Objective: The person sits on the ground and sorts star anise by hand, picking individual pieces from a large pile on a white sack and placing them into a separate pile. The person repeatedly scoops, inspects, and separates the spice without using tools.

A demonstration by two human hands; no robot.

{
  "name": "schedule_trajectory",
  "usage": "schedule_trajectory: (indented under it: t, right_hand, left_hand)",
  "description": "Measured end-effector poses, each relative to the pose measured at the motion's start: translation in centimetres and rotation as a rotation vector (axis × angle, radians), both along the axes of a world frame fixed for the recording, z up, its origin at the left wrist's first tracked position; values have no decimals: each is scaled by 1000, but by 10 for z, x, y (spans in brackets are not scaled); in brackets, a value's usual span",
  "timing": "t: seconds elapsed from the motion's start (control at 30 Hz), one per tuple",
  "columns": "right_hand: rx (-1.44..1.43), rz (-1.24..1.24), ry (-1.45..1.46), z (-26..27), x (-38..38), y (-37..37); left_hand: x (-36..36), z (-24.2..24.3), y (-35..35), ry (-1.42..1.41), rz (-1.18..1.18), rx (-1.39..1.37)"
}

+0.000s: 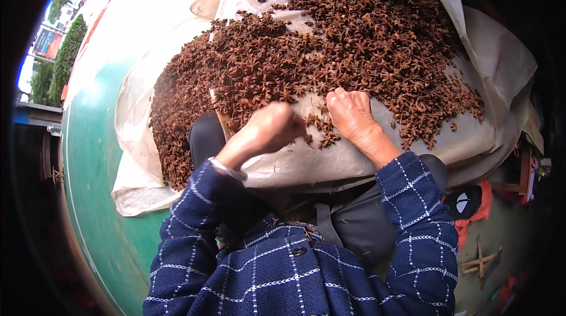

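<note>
A wide heap of dried star anise (265, 55) lies on a pale plastic sheet (318, 168) in front of me. My left hand (274, 126), motion-blurred and curled, hovers near the heap's close edge. What it may hold is hidden. My right hand (351, 110) is bent at the knuckles and meets the edge of the heap, its fingertips out of sight behind the hand. Between both hands sits a small loose cluster of star anise (327, 128) on the sheet. A light bracelet (227, 169) circles my left wrist.
A strip of wood or cardboard (223, 123) stands by my left knee. Green floor (101, 157) with a white line runs along the left. At the lower right are a black-and-red item (464, 201) and a small wooden cross-shaped frame (479, 263). A hedge (66, 59) is farther off.
</note>
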State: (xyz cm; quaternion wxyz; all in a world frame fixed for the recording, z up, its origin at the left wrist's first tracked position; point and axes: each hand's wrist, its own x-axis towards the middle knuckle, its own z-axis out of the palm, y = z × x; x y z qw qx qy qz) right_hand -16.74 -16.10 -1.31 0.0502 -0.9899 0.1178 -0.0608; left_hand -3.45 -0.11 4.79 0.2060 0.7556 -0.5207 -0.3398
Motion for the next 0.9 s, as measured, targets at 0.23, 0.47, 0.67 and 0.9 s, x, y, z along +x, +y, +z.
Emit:
schedule_trajectory:
  t: [0.23, 0.47, 0.67, 0.9]
  right_hand:
    - [-93, -3, -25, -4, 8, 0]
    - [90, -231, -114, 28, 7, -34]
    - [1432, 229, 646, 84, -33, -41]
    - [462, -26, 79, 8, -11, -7]
  left_hand:
    - [-9, -54, -64, -660, 71, -90]
    - [-6, -60, -73, -699, 14, -100]
    - [-2, -65, -42, -816, 29, -186]
    - [-12, -57, -23, -755, -32, -155]
